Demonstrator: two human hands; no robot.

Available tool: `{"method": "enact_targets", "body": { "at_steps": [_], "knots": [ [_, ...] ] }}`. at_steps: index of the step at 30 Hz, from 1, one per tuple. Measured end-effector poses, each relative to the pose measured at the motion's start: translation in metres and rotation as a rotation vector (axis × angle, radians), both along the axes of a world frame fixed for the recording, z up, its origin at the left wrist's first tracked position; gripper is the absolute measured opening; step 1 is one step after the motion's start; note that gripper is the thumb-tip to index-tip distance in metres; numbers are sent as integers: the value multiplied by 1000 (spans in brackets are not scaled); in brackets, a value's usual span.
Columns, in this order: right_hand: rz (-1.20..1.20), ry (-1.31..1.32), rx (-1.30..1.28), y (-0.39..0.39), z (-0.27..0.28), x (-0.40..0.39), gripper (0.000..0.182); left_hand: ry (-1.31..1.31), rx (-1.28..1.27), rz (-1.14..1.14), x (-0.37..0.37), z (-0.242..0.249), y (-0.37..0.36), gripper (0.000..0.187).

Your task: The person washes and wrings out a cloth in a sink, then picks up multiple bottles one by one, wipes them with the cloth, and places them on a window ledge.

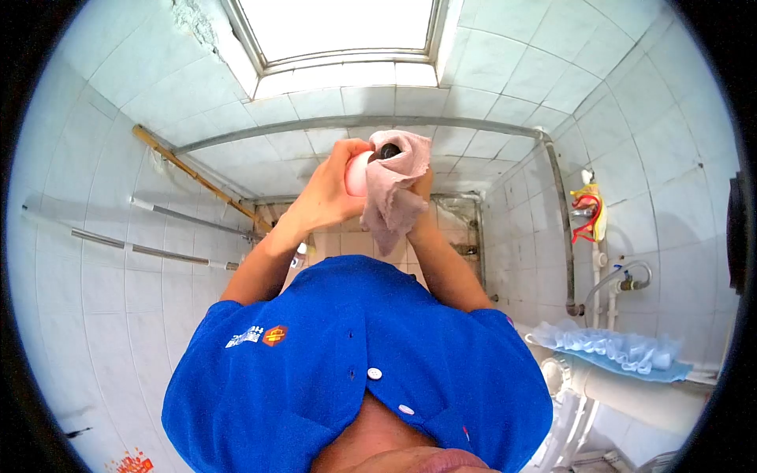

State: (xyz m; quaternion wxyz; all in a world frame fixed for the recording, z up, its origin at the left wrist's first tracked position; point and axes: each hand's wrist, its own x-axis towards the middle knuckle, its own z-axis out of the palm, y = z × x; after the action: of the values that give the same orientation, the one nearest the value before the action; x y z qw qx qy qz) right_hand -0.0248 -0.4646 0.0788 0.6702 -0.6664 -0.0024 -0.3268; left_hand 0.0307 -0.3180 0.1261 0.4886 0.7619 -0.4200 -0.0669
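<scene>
My left hand is closed around a smooth, rounded pink object, whose kind I cannot tell. A dusty-pink cloth is draped against that object and hangs down in folds. A dark round part shows within the upper fold of the cloth. My right hand grips the cloth from the other side, its fingers mostly hidden behind the fabric. Both hands are close together in front of my chest.
A window is set in the tiled wall ahead. A metal pipe runs across below it. At left, a bamboo pole leans near wall rails. At right are a red-and-yellow item, a hose and a light-blue ruffled cover.
</scene>
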Motion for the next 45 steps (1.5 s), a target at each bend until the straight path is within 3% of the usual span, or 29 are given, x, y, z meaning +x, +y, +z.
{"method": "enact_targets", "body": {
  "at_steps": [2,5,10,13,15,16,17,20,21,23,25,28,29,31,35,38,40,41,43,45],
  "knots": [
    [-47,36,46,-2,-1,3,34,27,10,-8,2,0,-1,70],
    [-1,-167,-66,1,7,7,26,-4,-11,-2,11,-11,0,69],
    [29,-215,-197,0,9,17,27,-43,-91,-91,36,-12,14,65],
    [20,-157,-315,1,6,21,26,92,-92,-270,53,-9,28,65],
    [52,-83,-349,6,8,27,25,392,-86,-449,66,-5,38,64],
    [67,-47,-367,8,9,29,25,394,-91,-458,73,-4,42,64],
    [94,-1,-262,20,29,28,31,486,-62,-547,80,-2,45,68],
    [135,-143,-526,30,61,34,33,627,-24,-667,92,-5,54,71],
    [22,-186,-769,42,80,30,29,674,-13,-694,94,-7,56,69],
    [-94,-221,-1013,52,70,37,26,629,-70,-645,97,-8,60,62],
    [3,-64,72,45,9,57,22,584,-126,-596,102,-9,64,56],
    [-109,-104,-14,67,22,51,20,494,-94,-460,107,-12,71,54],
    [-215,-71,-429,63,18,54,19,499,-94,-462,107,-13,71,54],
    [-228,-32,-365,69,10,53,20,337,-139,-346,103,-16,71,56],
    [-192,-42,-375,67,20,51,21,316,-156,-301,100,-15,72,56],
    [-85,-30,-625,57,33,49,21,393,-109,-422,111,-20,73,55],
    [-22,14,-252,46,16,61,20,538,-90,-630,117,-21,71,53],
    [51,-140,-302,31,13,71,19,538,-88,-633,116,-19,69,53],
    [-23,-368,-813,41,66,62,17,566,-62,-691,113,-14,66,55],
    [102,-295,-685,41,63,62,17,568,16,-747,115,-12,63,63]
  ]
}}
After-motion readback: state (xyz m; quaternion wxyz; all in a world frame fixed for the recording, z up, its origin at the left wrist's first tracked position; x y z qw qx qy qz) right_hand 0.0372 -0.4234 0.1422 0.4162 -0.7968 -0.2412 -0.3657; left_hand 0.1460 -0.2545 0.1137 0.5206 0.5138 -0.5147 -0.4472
